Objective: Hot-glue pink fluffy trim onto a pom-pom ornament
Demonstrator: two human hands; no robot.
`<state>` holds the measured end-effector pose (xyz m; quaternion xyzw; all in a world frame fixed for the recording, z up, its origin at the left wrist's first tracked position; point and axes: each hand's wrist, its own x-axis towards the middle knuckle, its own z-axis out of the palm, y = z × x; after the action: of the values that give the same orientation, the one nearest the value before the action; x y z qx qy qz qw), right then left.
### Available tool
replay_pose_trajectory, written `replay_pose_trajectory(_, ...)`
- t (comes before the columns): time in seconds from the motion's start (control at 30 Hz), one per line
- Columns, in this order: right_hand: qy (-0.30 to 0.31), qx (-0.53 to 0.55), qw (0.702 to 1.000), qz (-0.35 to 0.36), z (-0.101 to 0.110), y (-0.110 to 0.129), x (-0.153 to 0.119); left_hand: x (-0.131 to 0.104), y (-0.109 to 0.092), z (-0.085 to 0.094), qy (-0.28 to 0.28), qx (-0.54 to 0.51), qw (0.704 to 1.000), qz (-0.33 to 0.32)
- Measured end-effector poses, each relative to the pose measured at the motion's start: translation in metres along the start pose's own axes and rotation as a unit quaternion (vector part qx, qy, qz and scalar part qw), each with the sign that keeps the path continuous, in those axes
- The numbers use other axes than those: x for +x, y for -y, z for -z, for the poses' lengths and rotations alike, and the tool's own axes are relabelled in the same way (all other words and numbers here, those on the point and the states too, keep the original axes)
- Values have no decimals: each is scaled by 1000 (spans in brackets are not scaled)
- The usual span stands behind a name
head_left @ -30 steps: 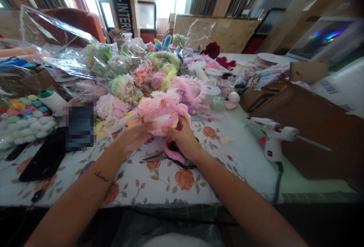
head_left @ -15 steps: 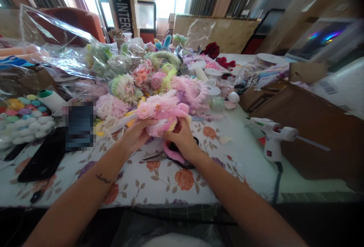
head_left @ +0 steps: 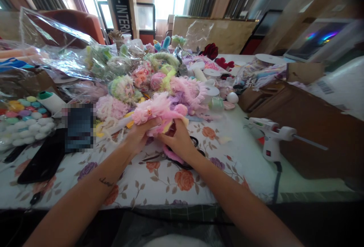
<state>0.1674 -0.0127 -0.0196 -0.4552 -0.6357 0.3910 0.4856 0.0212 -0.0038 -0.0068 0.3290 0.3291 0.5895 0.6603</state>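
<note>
Between my hands, above the table, is a pink fluffy craft piece (head_left: 167,116) with frilly pale-pink flowers, feathery tufts and a yellow edge. My left hand (head_left: 141,136) is closed round its left side, thumb on top. From the right, my right hand (head_left: 179,138) pinches its lower edge; the fingertips are partly hidden in the fluff. Black-handled scissors (head_left: 194,141) lie open on the cloth under my right wrist, partly covered by it. A pink fuzzy strip (head_left: 173,155) lies across them.
A white glue gun (head_left: 271,137) stands at the right before a cardboard box (head_left: 315,137). Behind my hands spreads a heap of yarn, flowers and plastic wrap (head_left: 125,65). At the left are a bag of pompoms (head_left: 27,120), a thread spool (head_left: 51,102) and a black phone-like slab (head_left: 42,160).
The pink piece has tilted and turned in my hands, its flowers shifting slightly left. My left hand has turned a little with it, while my right hand keeps its pinch.
</note>
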Motion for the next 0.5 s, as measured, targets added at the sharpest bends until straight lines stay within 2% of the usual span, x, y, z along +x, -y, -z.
replay_pose_trajectory(0.13, -60, -146, 984, 85, 9, 6, -2, 2, -3, -2, -32, -42, 999, -5)
replay_pose_trajectory(0.3, -188, -182, 942, 211, 22, 9, 1, 2, -9, -4, -57, -52, 997, -1)
replay_pose_trajectory(0.4, -167, -221, 926, 256, 24, 4, 7, 2, -8, -4, -46, -50, 998, 11)
replay_pose_trajectory(0.5, -129, -209, 939, 241, 23, 0, 11, 2, -5, -2, -40, -53, 998, 13)
